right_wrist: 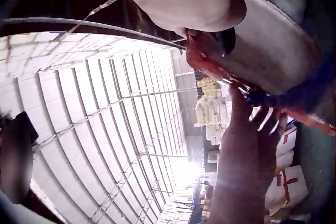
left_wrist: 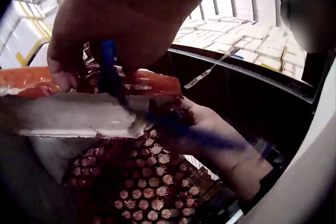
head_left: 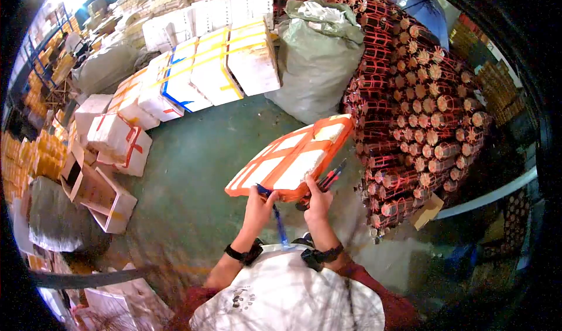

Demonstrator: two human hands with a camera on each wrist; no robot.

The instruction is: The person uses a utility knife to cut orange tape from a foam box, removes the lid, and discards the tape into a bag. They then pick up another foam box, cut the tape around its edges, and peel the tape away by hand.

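Holding taped slab (head_left: pixel 291 155): left hand (head_left: pixel 258 207), right hand (head_left: pixel 318 203); wrist views add roof (right_wrist: pixel 105 108)

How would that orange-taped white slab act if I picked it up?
The white slab is probably stiff: it juts past the left hand and right hand without drooping. It may be light, as it looks like foam. The glossy orange tape could feel slippery.
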